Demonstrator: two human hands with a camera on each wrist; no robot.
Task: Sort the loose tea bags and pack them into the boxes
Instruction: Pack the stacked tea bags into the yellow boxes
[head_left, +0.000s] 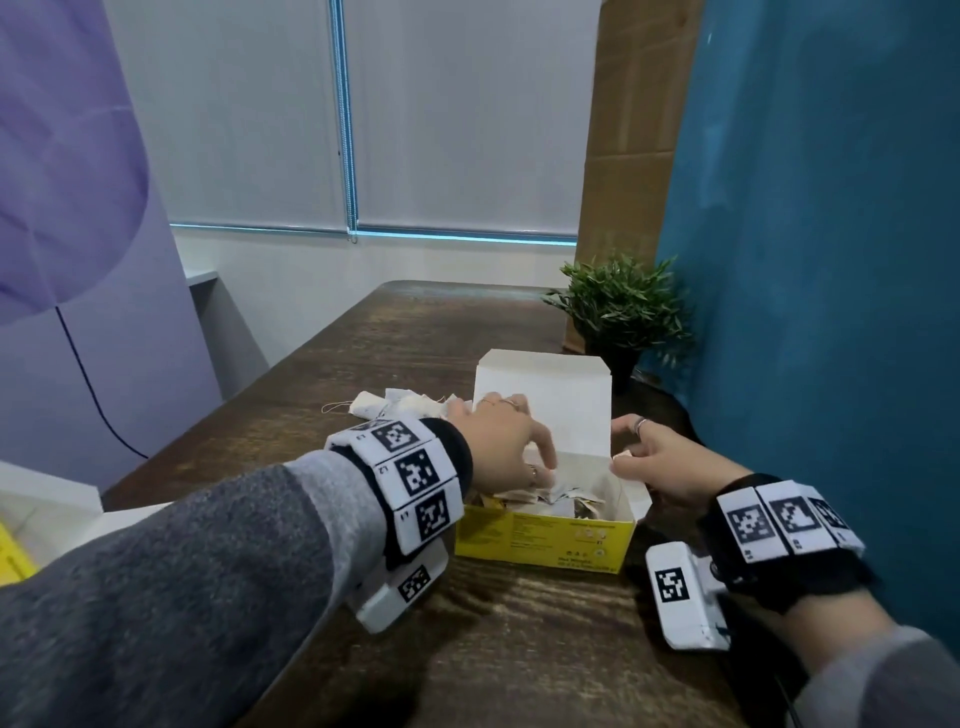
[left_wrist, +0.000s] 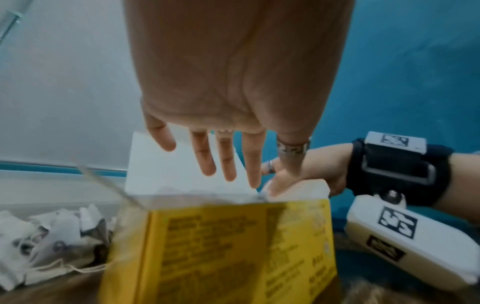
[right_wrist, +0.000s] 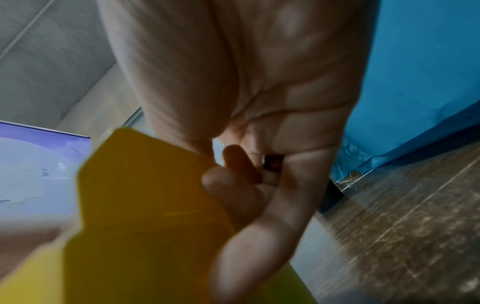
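My left hand (head_left: 511, 441) hovers slack over the box (head_left: 545, 535); right hand (head_left: 657, 465) pinches its flap (head_left: 631, 480) — tug harder and bags (head_left: 550, 501) spill.

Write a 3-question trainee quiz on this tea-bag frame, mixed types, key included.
1. True or false: the yellow box has its lid closed.
2. Which hand holds the box's right side flap? A) left hand B) right hand C) neither
3. Fill in: the loose tea bags still unpacked lie on the table to the ______ of the box.

Key:
1. False: the lid stands open, with tea bags visible inside.
2. B: the right hand grips the flap, while the left hand reaches over the open box with fingers straight.
3. Left.
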